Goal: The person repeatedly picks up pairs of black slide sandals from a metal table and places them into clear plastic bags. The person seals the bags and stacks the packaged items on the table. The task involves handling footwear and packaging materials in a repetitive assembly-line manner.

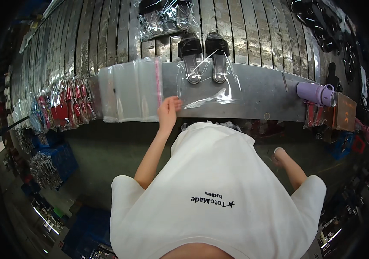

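My left hand (168, 112) is over the front edge of the metal worktop (258, 93), its fingers loosely bent and apart, with nothing visible in them. It is beside a stack of clear plastic bags (128, 93) with a pink strip along the right side. To its right lies another clear bag (212, 97), around or under a pair of black slide sandals (219, 69); which of the two I cannot tell. Low on the right, away from the worktop, is my right hand (277, 159), small and blurred below a band at the wrist. Its fingers do not show clearly.
Bagged black sandals (166, 19) lie on the slatted conveyor (253, 30) beyond. Packets with red items (65, 105) hang at the left. At the right end are a purple bottle (316, 94) and an orange-brown box (341, 113). More black footwear (322, 26) lies far right.
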### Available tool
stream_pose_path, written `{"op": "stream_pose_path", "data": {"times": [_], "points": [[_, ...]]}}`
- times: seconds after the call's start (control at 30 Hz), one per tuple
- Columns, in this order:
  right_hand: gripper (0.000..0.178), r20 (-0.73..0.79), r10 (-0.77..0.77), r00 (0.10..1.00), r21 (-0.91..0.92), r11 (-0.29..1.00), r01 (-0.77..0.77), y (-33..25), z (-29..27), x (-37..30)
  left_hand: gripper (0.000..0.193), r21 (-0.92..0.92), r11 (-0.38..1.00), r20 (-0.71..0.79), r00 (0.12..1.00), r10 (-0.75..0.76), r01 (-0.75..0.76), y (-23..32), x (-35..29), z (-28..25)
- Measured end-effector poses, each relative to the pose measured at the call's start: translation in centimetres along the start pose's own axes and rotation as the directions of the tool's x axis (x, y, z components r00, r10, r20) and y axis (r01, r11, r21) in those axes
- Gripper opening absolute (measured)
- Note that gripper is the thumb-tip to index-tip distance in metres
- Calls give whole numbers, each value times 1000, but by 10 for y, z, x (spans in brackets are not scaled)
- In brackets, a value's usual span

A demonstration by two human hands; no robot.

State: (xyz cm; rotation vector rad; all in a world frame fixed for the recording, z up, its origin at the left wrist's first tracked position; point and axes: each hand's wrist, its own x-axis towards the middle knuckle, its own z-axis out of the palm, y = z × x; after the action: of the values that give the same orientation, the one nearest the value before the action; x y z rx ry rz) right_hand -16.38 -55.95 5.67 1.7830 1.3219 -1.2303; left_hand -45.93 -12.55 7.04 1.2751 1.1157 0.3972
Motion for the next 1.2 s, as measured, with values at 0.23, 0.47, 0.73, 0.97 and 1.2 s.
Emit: {"op": "stream_pose_path", "data": {"times": [0.23, 0.47, 0.73, 0.97, 1.2], "points": [[38, -825, -522, 219, -452, 840, 299, -84, -268, 61, 26, 447, 117, 721, 434, 540, -887, 44, 57, -3], [29, -145, 267, 953, 856, -449, 256, -126, -244, 142, 19, -181, 855, 190, 870, -455, 486, 9, 77, 16], [87, -997, -26, 69, 16, 842, 540, -136, -425, 53, 34, 875, 270, 318, 898, 304, -401, 217, 98, 4], [35, -876, 50, 480, 482, 140, 865, -131, -571, 87, 75, 828, 63, 245, 460, 853, -557, 376, 153, -8], [83, -753, 475, 455, 657, 578, 483, -124, -620, 268, 89, 385, 878, -229, 892, 390, -285, 203, 344, -34]]}}
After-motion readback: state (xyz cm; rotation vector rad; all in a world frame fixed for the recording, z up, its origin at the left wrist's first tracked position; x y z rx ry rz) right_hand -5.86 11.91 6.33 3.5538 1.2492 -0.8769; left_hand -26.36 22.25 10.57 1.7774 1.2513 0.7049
